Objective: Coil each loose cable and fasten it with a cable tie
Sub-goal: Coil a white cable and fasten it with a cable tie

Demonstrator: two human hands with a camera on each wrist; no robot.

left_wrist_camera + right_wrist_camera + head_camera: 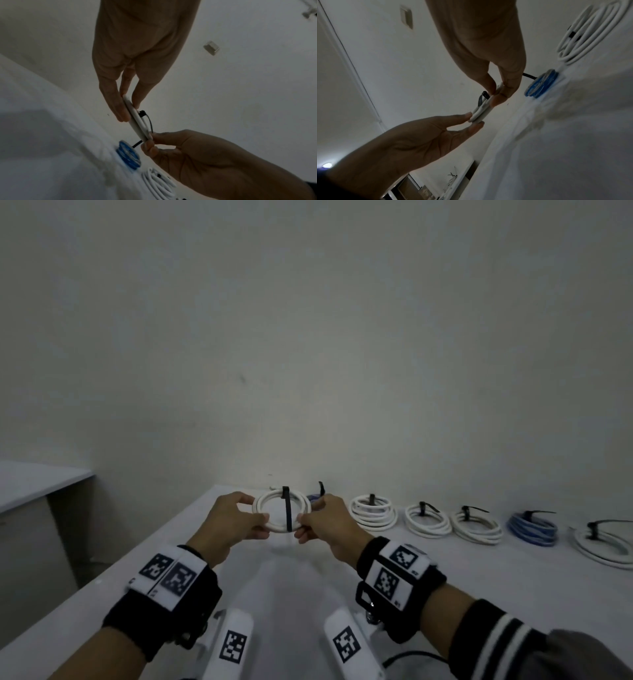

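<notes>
Both wrists reach forward over the bench, my left hand pinching one side of the white cable coil and my right hand pinching the other, so the loops stay stacked above the surface. A black cable tie crosses the coil, still slack, likely awaiting tightening. Finished bundles line the wall, clear of the work
</notes>
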